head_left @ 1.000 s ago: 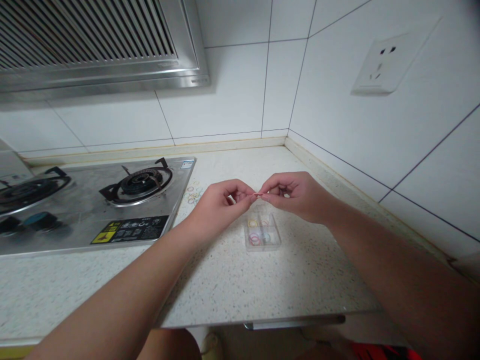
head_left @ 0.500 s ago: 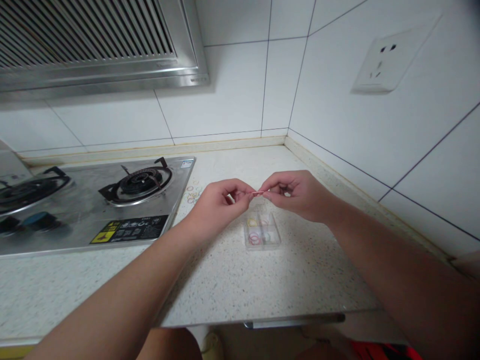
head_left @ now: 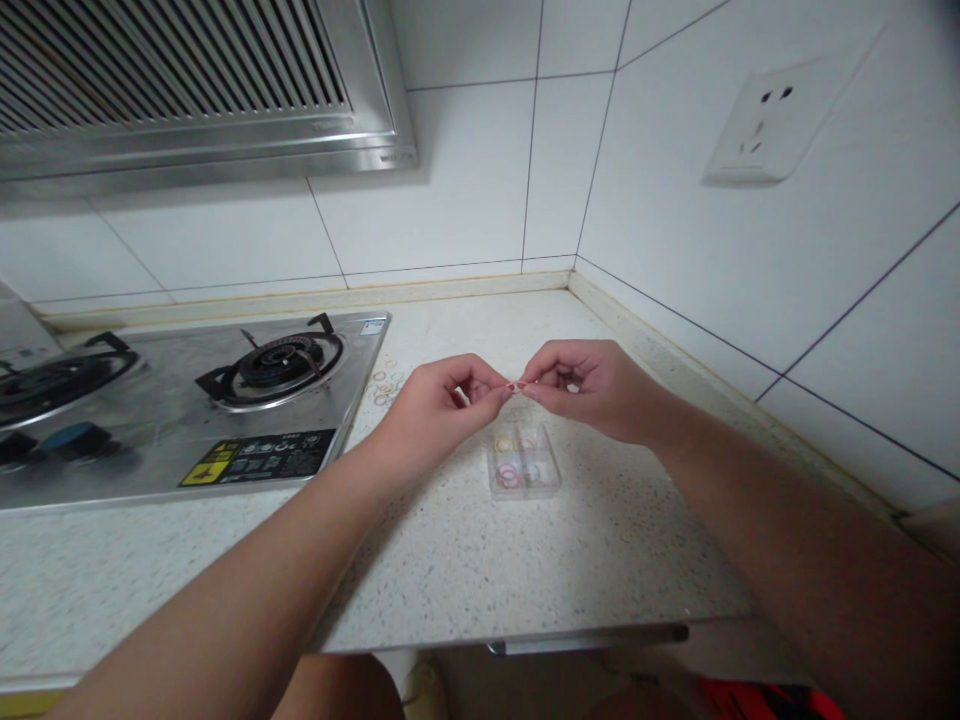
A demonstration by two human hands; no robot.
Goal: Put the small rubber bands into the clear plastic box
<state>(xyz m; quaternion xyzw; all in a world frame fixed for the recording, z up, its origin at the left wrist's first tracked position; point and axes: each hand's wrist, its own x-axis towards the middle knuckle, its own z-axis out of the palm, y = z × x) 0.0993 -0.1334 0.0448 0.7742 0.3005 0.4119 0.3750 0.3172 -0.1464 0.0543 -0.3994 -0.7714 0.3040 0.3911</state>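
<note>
Between my two hands is a small pinkish rubber band (head_left: 515,385), its loop slightly open. My left hand (head_left: 457,400) pinches one side of it with thumb and forefinger. The opposite side is pinched in the fingertips of my right hand (head_left: 585,385). Just below and nearer to me sits a clear plastic box (head_left: 551,487) with compartments, standing on the counter. Yellow bands (head_left: 504,443) lie in its far left compartment and pink-red bands (head_left: 508,476) in the near left one. Paler bands show faintly on the right side.
Several loose coloured bands (head_left: 381,392) lie on the speckled counter (head_left: 465,580) left of my left hand. A gas stove (head_left: 165,410) is set into the counter at left, under a range hood (head_left: 225,100). Tiled walls meet behind, with a socket (head_left: 765,125) at right.
The band between my fingertips looked like a thin straight line before; now it shows as a small rounded loop. Both hands have stayed nearly in place.
</note>
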